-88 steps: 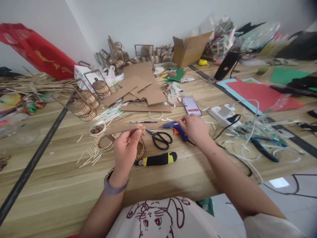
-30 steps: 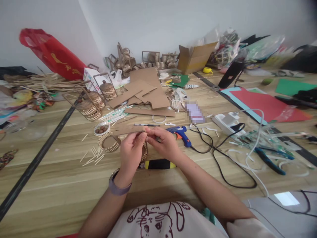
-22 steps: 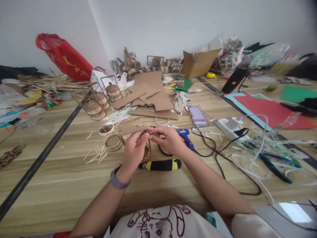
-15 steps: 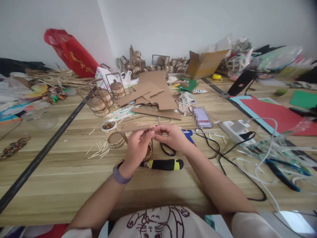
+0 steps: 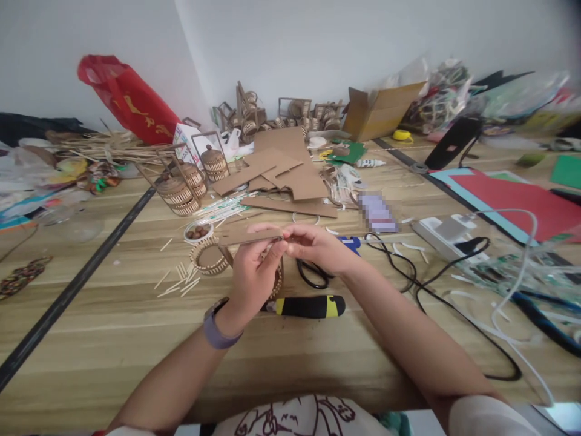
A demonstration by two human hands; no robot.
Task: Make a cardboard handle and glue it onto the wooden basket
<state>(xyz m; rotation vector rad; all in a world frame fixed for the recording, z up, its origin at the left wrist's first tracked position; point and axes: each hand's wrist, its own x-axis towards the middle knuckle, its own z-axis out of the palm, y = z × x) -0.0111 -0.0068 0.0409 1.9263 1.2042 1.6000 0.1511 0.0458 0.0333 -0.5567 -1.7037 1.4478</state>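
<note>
My left hand point(image 5: 256, 272) grips a narrow strip of cardboard point(image 5: 245, 237) between thumb and fingers. At the strip's right end, the fingertips of my right hand point(image 5: 315, 247) pinch together against it, close to my left thumb. Below the hands, partly hidden by my left hand, is a ring edged with short sticks point(image 5: 276, 281). A similar round stick-walled ring point(image 5: 209, 257) lies to the left on the table. Just beneath my hands rests a tool with a black and yellow handle point(image 5: 311, 306); its front end is partly covered.
Short wooden sticks point(image 5: 179, 280) are scattered at the left, by a small bowl of round brown beads point(image 5: 198, 232). Cardboard sheets point(image 5: 281, 163) and small lidded baskets point(image 5: 181, 192) stand farther back. A blue glue gun point(image 5: 349, 243), black cables and a power strip point(image 5: 447, 242) lie right.
The cardboard strip has tilted so more of its flat face shows above my left hand. Both hands stay together at its right end. The view has shifted slightly.
</note>
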